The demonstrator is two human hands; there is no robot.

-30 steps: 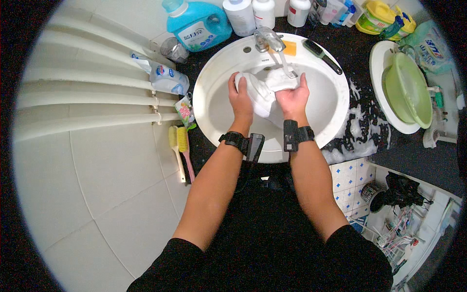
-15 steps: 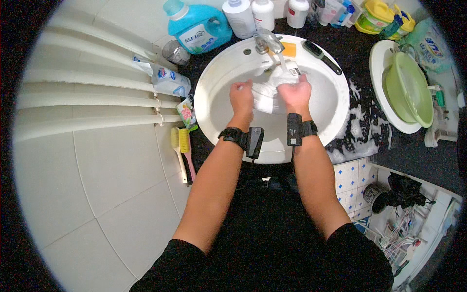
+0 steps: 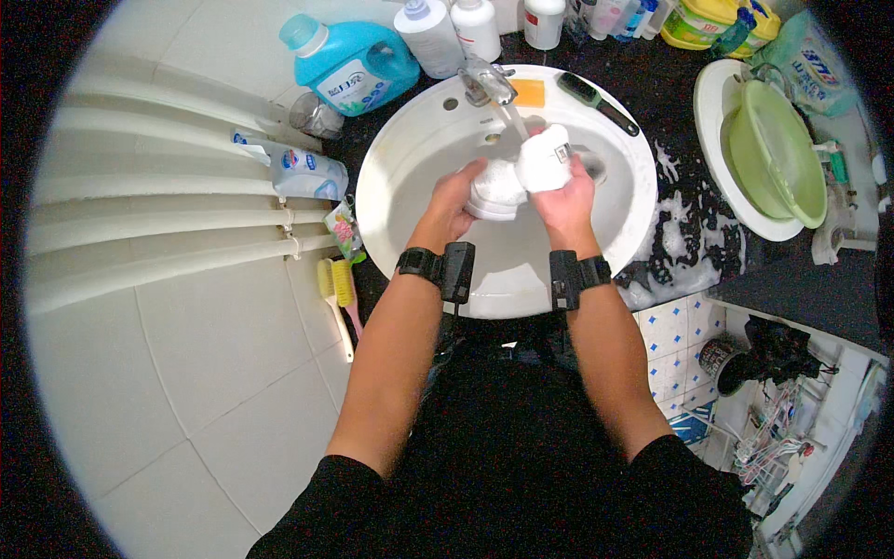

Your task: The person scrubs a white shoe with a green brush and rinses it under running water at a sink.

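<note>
A white shoe [image 3: 498, 186] is held over the white oval sink [image 3: 400, 238], below the metal faucet [image 3: 487, 82]. Water from the spout runs down to its upper side, where a small dark-printed patch shows near the right end. My left hand [image 3: 453, 200] is closed around the shoe's left end, fingers partly hidden behind it. At the other end my right hand [image 3: 568, 197] grips from below and the side, thumb up along the edge. Both wrists wear black straps with small black boxes.
A black-handled brush [image 3: 596, 102] and an orange block [image 3: 529, 92] lie on the sink's back rim. Foam [image 3: 684, 238] covers the dark counter at right, beside a green basin [image 3: 768, 163]. Bottles, including a blue jug [image 3: 358, 70], line the back; two yellow-bristled brushes [image 3: 343, 289] lie left.
The shoe has been turned and raised, so its rounded white end and pale sole edge show more clearly. Both hands still grip it; the whole view has shifted slightly.
</note>
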